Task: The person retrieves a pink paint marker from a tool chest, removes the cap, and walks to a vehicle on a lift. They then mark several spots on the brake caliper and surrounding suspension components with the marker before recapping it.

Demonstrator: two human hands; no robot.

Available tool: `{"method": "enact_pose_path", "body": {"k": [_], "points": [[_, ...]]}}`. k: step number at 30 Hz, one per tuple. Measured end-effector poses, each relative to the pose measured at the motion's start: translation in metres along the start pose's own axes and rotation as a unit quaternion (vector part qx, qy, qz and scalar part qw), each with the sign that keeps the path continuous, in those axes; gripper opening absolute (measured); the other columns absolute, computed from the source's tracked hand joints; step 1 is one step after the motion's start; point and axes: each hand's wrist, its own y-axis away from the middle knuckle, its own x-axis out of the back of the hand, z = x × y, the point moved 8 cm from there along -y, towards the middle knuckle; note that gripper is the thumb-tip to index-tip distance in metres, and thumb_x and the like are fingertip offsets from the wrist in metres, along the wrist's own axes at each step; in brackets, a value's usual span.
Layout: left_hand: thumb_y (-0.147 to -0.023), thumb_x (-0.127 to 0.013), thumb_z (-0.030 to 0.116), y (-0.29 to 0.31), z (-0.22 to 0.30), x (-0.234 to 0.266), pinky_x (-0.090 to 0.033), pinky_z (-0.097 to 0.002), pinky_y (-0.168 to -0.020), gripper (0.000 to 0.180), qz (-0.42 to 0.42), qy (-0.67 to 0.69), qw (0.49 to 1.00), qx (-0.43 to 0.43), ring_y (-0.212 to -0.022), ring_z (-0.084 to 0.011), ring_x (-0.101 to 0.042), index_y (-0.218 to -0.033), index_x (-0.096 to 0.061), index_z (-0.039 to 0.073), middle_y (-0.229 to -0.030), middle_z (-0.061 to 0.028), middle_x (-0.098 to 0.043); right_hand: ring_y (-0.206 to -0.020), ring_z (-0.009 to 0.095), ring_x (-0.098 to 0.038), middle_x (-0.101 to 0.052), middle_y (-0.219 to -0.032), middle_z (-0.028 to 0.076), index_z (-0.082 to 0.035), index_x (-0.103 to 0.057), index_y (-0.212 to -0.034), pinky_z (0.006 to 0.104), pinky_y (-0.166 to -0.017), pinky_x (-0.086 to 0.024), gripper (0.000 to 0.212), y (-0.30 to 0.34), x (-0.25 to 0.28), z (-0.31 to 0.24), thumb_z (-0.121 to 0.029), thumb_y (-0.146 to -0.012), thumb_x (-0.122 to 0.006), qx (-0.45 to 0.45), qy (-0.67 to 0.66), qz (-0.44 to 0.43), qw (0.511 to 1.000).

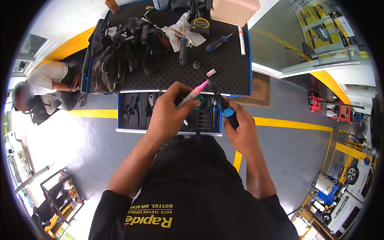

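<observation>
My left hand (165, 116) is closed around a pink-and-white marker (193, 95), its uncapped pink tip pointing up and right. In my right hand (243, 130) is a pair of pliers (226, 109) with blue-and-black handles. The dark jaws of the pliers reach up beside the marker's tip; whether they touch it I cannot tell. A pink-and-white cap (211, 73) lies on the black perforated mat (228, 76) just beyond. Below both hands, an open drawer (132, 125) holds several pliers and other tools in dark foam.
On the cart top lie black gloves (112, 66), a screwdriver (183, 52), a shorter screwdriver (218, 43), a tape measure (200, 25), a small grey socket (196, 65) and a white marker (241, 40). A box (235, 11) stands behind. At left, another person (50, 84) crouches.
</observation>
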Motion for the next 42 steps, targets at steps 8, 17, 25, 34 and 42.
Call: {"method": "enact_pose_path", "body": {"k": [8,17,25,34,42], "points": [[-0.093,-0.083,0.017,-0.001,0.004,0.0,-0.05,-0.0294,-0.078,0.03,-0.011,-0.005,1.0,0.014,-0.084,-0.0106,-0.062,-0.111,-0.065,0.002,-0.091,-0.0046,-0.07,-0.117,0.043,-0.067,-0.069,-0.128,0.021,-0.009,-0.053,-0.151,0.0453,-0.1,-0.053,0.058,0.001,-0.006,0.002,-0.003,-0.096,-0.07,-0.05,-0.076,0.001,0.996],[-0.096,-0.081,0.025,0.001,0.009,-0.002,-0.049,-0.0279,-0.078,0.032,-0.006,-0.004,1.0,0.015,-0.084,-0.0093,-0.06,-0.112,-0.064,0.002,-0.091,-0.0032,-0.067,-0.119,0.04,-0.069,-0.07,-0.131,0.021,-0.008,-0.051,-0.153,0.0428,-0.101,-0.053,0.058,0.003,-0.015,-0.001,-0.005,-0.098,-0.069,-0.081,-0.128,-0.037,0.988],[-0.099,-0.077,0.026,0.005,0.013,0.004,-0.05,-0.0331,-0.074,0.032,0.006,-0.021,1.0,0.004,-0.079,-0.0139,-0.062,-0.112,-0.065,0.0,-0.086,-0.0099,-0.07,-0.12,0.04,-0.069,-0.07,-0.132,0.021,-0.008,-0.051,-0.154,0.0429,-0.102,-0.053,0.059,0.0,-0.018,-0.008,-0.003,-0.097,-0.068,-0.062,-0.135,-0.034,0.988],[-0.096,-0.079,0.023,0.007,0.009,0.007,-0.05,-0.0325,-0.072,0.031,0.018,-0.014,1.0,-0.006,-0.077,-0.0138,-0.061,-0.111,-0.064,0.0,-0.084,-0.0088,-0.069,-0.123,0.044,-0.067,-0.067,-0.135,0.022,-0.008,-0.051,-0.153,0.0452,-0.103,-0.053,0.06,-0.001,-0.02,-0.011,-0.003,-0.096,-0.069,-0.051,-0.104,-0.034,0.993],[-0.096,-0.08,0.022,0.007,0.004,0.007,-0.05,-0.0326,-0.073,0.031,0.019,0.006,1.0,-0.006,-0.078,-0.0135,-0.062,-0.11,-0.064,0.0,-0.085,-0.0082,-0.069,-0.119,0.043,-0.066,-0.067,-0.131,0.022,-0.008,-0.051,-0.154,0.0461,-0.1,-0.052,0.059,-0.001,-0.019,-0.019,-0.008,-0.098,-0.07,-0.003,-0.067,-0.013,0.998]]}}
